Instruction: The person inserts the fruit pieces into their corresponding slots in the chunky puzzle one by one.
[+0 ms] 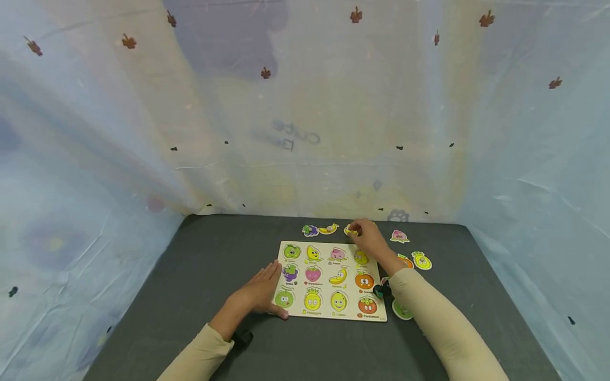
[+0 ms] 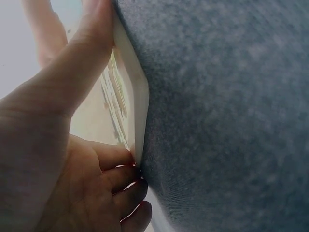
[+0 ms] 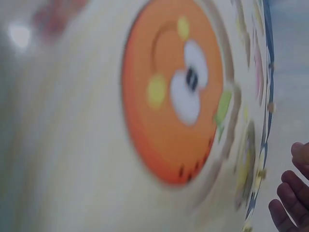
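A light wooden fruit puzzle board (image 1: pixel 326 266) lies flat on the dark table. My left hand (image 1: pixel 259 288) rests against its left side, fingers extended along the edge and thumb at the front corner. In the left wrist view the thumb and fingertips touch the pale board edge (image 2: pixel 139 96). Beyond the far right corner, my right hand (image 1: pixel 371 239) reaches down at a yellow fruit piece (image 1: pixel 348 230), partly covered by the fingers. Loosely bent fingers (image 3: pixel 289 193) show at the right wrist view's edge, with nothing visible between them. The board's orange picture (image 3: pixel 169 92) fills that view.
Behind the board lie a grape piece (image 1: pixel 310 230) and a banana piece (image 1: pixel 329 229). To the right are a peach piece (image 1: pixel 399 236), a pineapple piece (image 1: pixel 421 260) and a green round piece (image 1: pixel 402 310); the right forearm partly hides others. A patterned curtain (image 1: pixel 305 132) surrounds the table.
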The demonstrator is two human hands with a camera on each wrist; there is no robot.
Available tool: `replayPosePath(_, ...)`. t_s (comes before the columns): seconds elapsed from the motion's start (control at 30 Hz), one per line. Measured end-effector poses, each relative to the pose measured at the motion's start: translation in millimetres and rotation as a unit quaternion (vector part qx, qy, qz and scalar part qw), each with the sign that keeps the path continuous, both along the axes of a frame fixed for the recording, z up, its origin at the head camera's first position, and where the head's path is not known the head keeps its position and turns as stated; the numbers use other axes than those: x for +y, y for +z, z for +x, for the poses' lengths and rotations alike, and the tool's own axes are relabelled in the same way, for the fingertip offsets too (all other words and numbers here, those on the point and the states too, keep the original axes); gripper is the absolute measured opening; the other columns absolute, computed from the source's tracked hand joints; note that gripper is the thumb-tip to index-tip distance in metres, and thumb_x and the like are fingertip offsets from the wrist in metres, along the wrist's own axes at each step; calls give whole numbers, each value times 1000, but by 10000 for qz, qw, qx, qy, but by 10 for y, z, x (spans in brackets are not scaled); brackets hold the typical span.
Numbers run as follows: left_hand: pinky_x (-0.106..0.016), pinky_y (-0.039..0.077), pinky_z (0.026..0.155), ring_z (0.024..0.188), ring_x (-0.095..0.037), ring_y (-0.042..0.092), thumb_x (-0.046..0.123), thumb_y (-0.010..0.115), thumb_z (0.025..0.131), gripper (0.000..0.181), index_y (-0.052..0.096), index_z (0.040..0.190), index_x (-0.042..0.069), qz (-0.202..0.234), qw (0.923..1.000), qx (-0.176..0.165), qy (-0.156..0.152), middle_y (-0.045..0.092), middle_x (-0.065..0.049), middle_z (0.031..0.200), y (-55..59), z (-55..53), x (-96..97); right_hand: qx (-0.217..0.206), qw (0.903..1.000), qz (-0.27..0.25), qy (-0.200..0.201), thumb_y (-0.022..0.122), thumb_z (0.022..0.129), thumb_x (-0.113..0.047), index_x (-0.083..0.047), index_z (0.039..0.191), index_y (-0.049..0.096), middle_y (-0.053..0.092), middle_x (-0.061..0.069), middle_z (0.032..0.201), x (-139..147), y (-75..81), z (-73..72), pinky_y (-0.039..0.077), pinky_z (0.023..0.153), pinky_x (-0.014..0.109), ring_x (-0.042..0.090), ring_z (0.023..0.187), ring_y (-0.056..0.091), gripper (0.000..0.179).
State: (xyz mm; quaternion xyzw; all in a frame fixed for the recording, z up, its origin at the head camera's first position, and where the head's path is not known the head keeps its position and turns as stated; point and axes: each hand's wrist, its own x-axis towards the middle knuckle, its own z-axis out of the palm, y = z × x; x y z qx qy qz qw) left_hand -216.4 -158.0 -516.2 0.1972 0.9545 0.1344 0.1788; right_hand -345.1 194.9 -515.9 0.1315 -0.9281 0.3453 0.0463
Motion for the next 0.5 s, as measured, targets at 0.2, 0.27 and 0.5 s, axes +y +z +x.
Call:
replayPosePath(0.2, -51, 21, 133, 165, -38, 15, 61, 94, 76, 137, 18, 169, -6, -57, 10000, 8, 20, 13, -25, 177, -20, -11, -5, 25, 9998, 66, -161, 71, 105, -11, 1, 115, 71, 65, 21, 118, 156, -33, -65, 55, 99, 57, 39, 110, 64, 16)
replayPosePath(0.27, -51, 21, 133, 165, -38, 15, 61, 94, 76, 138, 18, 169, -6, -62, 10000, 14, 14, 13, -25, 177, -22, -15, -5, -37, 9998, 22, -216, 70, 105, -11, 1, 115, 71, 65, 21, 119, 199, -49, -89, 54, 101, 57, 40, 112, 64, 15)
replayPosePath(0.5, -51, 20, 133, 165, -38, 14, 61, 93, 76, 137, 17, 169, -5, -78, 10000, 24, -29, 13, -24, 178, -35, -31, -1, -75, 9991, -20, -411, 70, 105, -10, 4, 119, 69, 63, 24, 123, 327, -103, -131, 53, 104, 59, 42, 116, 62, 21)
